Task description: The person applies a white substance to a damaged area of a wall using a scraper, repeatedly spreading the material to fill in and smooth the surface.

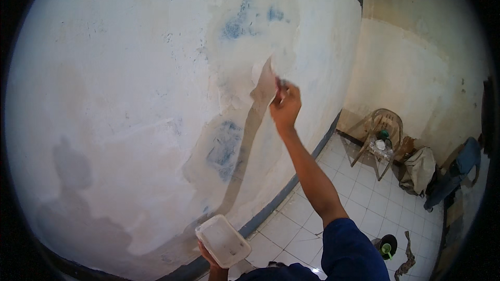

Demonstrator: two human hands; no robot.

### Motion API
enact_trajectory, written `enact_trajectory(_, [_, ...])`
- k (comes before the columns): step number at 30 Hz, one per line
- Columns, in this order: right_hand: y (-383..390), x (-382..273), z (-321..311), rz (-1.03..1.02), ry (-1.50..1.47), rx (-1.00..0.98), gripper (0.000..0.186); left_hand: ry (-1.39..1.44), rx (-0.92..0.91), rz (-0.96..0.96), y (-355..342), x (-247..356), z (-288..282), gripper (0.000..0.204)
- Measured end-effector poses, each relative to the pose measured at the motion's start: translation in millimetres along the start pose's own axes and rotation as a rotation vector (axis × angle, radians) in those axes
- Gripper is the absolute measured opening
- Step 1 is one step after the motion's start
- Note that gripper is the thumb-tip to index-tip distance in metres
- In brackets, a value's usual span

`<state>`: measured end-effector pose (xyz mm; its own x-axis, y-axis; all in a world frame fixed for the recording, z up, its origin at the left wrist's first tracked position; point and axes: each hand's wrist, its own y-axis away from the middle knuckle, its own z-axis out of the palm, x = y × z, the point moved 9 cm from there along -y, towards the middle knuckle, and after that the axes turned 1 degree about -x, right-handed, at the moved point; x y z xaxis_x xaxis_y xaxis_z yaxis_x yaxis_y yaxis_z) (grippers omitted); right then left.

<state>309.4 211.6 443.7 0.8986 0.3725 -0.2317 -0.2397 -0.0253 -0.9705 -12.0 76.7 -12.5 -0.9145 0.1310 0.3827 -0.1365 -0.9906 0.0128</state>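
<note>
My right hand (pixel 286 105) is raised to the wall, its fingers closed round the reddish handle of a putty knife (pixel 278 84). The knife's blade is hard to tell from the shadow on the wall beside it. Low in the view, my left hand (pixel 211 256) grips a white, rounded rectangular plastic tub (pixel 225 242) by its side; pale material smears its inside. Before me the white wall (pixel 130 73) has damp-looking beige patches. Blue-grey spots (pixel 233 26) show above the knife, and another blue-grey patch (pixel 225 148) lies below it.
A dark blue skirting band (pixel 281 198) runs along the wall's foot. On the white tiled floor (pixel 344 182), a plastic chair (pixel 385 125) with items on it stands in the far corner. Near it lies a beige sack (pixel 418 170). A dark bucket (pixel 386 244) sits at lower right, beside a crumpled rag (pixel 408 260).
</note>
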Motion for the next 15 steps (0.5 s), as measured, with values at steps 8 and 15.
enact_trajectory(8, [16, 5, -16, 0.09, -0.146, 0.109, 0.045, -0.058, -0.054, 0.008, 14, 14, 32, 0.078])
enact_trajectory(15, [43, -31, 19, -0.079, 0.086, -0.096, 0.039, -0.074, 0.01, 0.028, 11, 21, 46, 0.078])
